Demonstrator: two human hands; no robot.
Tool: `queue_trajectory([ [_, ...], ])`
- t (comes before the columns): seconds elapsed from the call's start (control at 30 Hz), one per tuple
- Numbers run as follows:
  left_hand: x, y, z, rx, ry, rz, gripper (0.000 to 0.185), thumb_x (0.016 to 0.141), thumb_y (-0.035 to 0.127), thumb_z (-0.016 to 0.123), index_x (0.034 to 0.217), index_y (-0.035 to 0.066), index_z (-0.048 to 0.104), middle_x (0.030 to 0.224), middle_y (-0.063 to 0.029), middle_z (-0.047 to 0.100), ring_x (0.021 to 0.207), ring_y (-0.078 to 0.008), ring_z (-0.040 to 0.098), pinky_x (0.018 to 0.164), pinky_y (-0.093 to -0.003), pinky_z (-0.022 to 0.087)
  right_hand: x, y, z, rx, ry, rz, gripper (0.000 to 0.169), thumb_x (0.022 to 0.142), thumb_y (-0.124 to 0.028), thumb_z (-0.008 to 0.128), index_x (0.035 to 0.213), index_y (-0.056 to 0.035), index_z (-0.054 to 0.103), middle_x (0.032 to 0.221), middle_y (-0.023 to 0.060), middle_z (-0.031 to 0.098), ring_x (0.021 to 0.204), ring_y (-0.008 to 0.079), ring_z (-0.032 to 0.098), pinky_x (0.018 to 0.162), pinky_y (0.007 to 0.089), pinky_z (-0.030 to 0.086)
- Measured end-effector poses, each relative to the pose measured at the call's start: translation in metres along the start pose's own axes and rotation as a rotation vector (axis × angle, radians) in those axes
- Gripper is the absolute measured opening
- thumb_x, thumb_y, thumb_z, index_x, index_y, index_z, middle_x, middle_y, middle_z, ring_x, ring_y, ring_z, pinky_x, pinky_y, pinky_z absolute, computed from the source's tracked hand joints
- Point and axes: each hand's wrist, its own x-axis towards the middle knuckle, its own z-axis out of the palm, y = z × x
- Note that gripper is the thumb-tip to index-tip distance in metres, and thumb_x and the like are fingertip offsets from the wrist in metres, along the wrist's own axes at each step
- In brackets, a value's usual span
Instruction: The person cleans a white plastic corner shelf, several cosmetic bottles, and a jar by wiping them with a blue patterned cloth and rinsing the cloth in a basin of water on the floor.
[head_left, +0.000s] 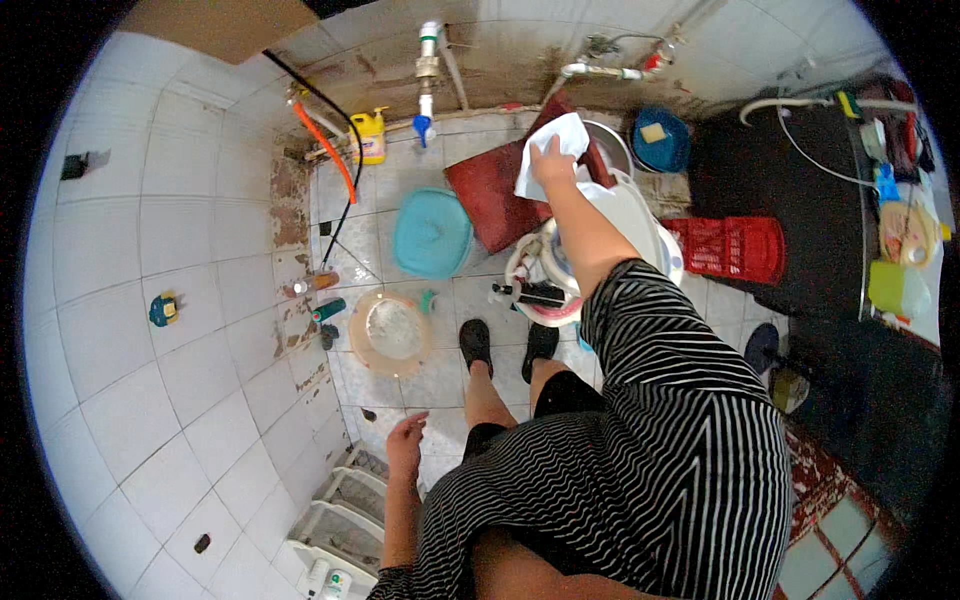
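Observation:
My right hand (553, 161) reaches forward, holding a white cloth or sheet (576, 135) whose exact material I cannot tell. Beneath it is a dark red board or flat panel (487, 184), lying at an angle near the back wall. Just to the right of that arm, a white lid or basin (626, 214) rests among stacked tubs, partly hidden by the arm. A white tub (517, 259) with a black-handled item and cloth in it stands below. My left hand (406, 442) hangs low on the left, loosely bent and holding nothing, near a white plastic rack (352, 487).
On the tiled floor are a light blue plastic basin or lid (433, 233), a peach basin (364, 352) with whitish contents, and a yellow pump jug (368, 138). A red plastic basket (727, 247) and a blue bucket (679, 154) stand right, beside a dark counter (795, 202). A black hose (346, 217) hangs left.

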Motion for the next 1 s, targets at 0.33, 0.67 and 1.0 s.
queue_trajectory([
  [0.33,-0.011,-0.055,-0.006,0.185,0.015,0.115,0.022,0.089,0.013,0.061,0.109,0.005,0.069,0.104,-0.0085,0.069,0.092,-0.0165,0.062,0.081,-0.0282,0.049,-0.029,0.002,0.007,-0.082,0.005,-0.389,0.028,0.088,-0.022,0.055,0.107,-0.0017,0.048,0.094,0.0269,0.064,0.091,0.0454,0.061,0.078,0.0537,0.047],
  [0.67,0.003,0.144,-0.009,0.327,0.082,0.834,0.098,0.068,0.025,0.083,0.146,0.004,0.026,0.145,-0.0207,0.037,0.134,-0.0348,0.036,0.108,-0.0404,0.033,-0.271,-0.121,-0.278,0.145,-0.496,-1.033,0.038,0.088,-0.033,0.064,0.112,-0.0044,0.054,0.098,0.0161,0.063,0.092,0.0264,0.061,0.081,0.0356,0.047],
  [1.0,-0.134,0.220,0.003,-0.024,0.249,1.201,0.097,0.056,0.029,0.088,0.132,0.000,0.036,0.119,-0.0209,0.056,0.110,-0.0355,0.056,0.093,-0.0424,0.046,-0.455,-0.185,-0.347,1.284,-0.535,-1.179,0.031,0.099,-0.025,0.050,0.114,0.0009,0.057,0.099,0.0024,0.061,0.091,0.0097,0.055,0.081,0.0249,0.044],
])
